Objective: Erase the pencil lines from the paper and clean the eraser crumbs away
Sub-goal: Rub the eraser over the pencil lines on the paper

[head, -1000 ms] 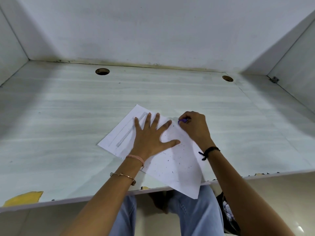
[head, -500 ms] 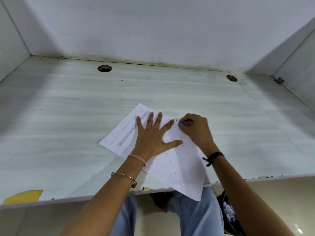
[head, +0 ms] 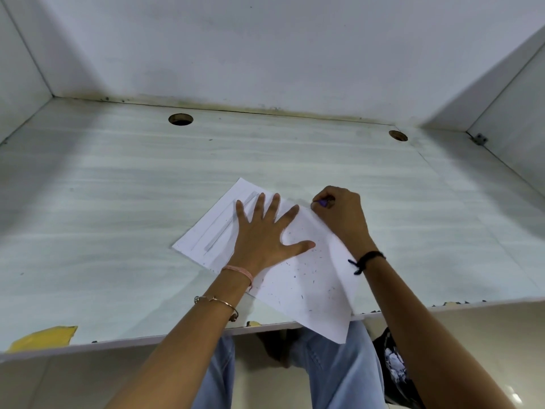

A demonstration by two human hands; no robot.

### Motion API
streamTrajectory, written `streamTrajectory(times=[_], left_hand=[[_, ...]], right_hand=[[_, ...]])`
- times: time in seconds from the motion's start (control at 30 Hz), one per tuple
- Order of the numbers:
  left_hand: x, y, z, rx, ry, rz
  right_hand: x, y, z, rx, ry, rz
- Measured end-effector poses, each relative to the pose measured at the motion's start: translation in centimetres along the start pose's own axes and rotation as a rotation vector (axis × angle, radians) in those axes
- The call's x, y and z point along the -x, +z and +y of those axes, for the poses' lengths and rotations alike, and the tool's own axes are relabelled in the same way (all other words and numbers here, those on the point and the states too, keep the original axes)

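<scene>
Paper [head: 309, 278] lies skewed on the desk [head: 118, 202], its near corner hanging past the desk's front edge. My left hand [head: 262, 234] is flat on the paper's middle, fingers straight & spread, pinning it. My right hand [head: 342, 214] sits at the paper's far-right edge, fingers curled & pinched round a small purple eraser [head: 323, 203]; can't tell if the tip's on the sheet.

Key relation: the pencil lines [head: 227, 228] are on the paper's far-left part, long grey strokes running parallel w/ the paper's left edge. So they lie left of the eraser, across my left hand, whose fingertips reach them. Left hand's nearer, but right has the eraser, so I reckon left must shift first.

Dark crumbs [head: 306, 270] dot the paper's near half. No brand, label or writing I can read.
</scene>
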State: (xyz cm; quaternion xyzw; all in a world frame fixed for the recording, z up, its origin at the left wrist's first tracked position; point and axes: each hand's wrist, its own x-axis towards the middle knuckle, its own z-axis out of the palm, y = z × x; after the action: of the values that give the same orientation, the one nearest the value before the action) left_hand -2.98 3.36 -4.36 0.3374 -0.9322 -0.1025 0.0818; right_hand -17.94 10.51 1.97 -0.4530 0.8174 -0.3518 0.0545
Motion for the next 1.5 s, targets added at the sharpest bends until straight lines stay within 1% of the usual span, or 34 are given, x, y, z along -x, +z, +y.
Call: streamTrajectory(times=[0.07, 0.1, 0.17, 0.27, 0.33, 0.43, 0.5, 0.57, 0.67, 0.7, 0.73, 0.8, 0.83, 0.87, 0.97, 1.1, 1.2, 1.3, 1.4, 1.43, 1.5], left_hand=[[0.0, 0.0, 0.0, -0.031, 0.004, -0.004], [0.0, -0.1, 0.0, -0.026, 0.001, -0.012], [0.0, -0.3, 0.1, 0.014, -0.015, -0.03], [0.2, -0.5, 0.2, 0.009, -0.011, -0.024], [0.2, -0.4, 0.2, 0.0, -0.013, -0.026], [0.0, -0.5, 0.1, -0.006, -0.015, -0.05], [0.1, -0.6, 0.2, 0.012, -0.021, -0.054], [0.2, -0.8, 0.3, 0.017, -0.024, -0.064], [-0.1, -1.1, 0.0, 0.024, -0.017, -0.05], [-0.2, -1.4, -0.1, 0.077, -0.017, -0.029], [-0.2, -1.7, -0.2, 0.198, -0.029, 0.006], [0.0, -2.9, -0.4, 0.573, -0.082, 0.07], [0.2, -3.4, -0.7, 0.719, -0.104, 0.098], [0.5, -3.8, -1.1, 0.769, -0.112, 0.127], [1.7, -4.3, -2.8, 0.608, -0.103, 0.146], [4.4, -4.2, -5.1, 0.475, -0.11, 0.093], [6.6, -4.1, -5.8, 0.367, -0.099, -0.023], [7.9, -3.8, -5.5, 0.144, -0.112, -0.132], [8.2, -3.1, -4.8, 0.038, -0.149, -0.116], [8.2, -2.9, -4.6, 0.024, -0.162, -0.105], [8.2, -2.7, -4.5, -0.005, -0.181, -0.084]], right_hand=[[1.6, 0.9, -0.6, -0.046, -0.043, -0.106], [2.0, 1.1, -0.3, -0.081, -0.036, -0.141], [1.4, 0.8, 0.7, -0.127, 0.014, -0.091], [-0.4, -0.1, 1.2, -0.072, 0.072, 0.009], [0.0, 0.2, 0.5, -0.103, 0.036, -0.006], [1.7, 1.1, 0.2, -0.153, 0.0, -0.121], [1.5, 0.8, 1.1, -0.205, 0.043, -0.086], [0.6, 0.2, 1.7, -0.191, 0.075, -0.037], [0.6, 0.1, 1.1, -0.157, 0.052, 0.0], [1.1, 0.4, 0.5, -0.202, 0.036, 0.016], [2.0, 0.8, -0.2, -0.268, 0.026, 0.007], [3.9, 2.0, -1.4, -0.378, 0.03, -0.073], [4.8, 2.8, -1.7, -0.401, 0.027, -0.113], [5.4, 3.4, -1.9, -0.41, 0.019, -0.134], [5.6, 4.2, -2.1, -0.433, 0.025, -0.108], [4.5, 3.9, -1.9, -0.416, 0.038, -0.114], [3.7, 3.7, -1.9, -0.382, 0.05, -0.128], [4.4, 3.6, -2.9, -0.376, 0.005, -0.195], [6.2, 4.4, -4.2, -0.325, -0.104, -0.334], [6.5, 4.7, -4.5, -0.321, -0.123, -0.355], [6.3, 4.8, -4.8, -0.326, -0.137, -0.339]])
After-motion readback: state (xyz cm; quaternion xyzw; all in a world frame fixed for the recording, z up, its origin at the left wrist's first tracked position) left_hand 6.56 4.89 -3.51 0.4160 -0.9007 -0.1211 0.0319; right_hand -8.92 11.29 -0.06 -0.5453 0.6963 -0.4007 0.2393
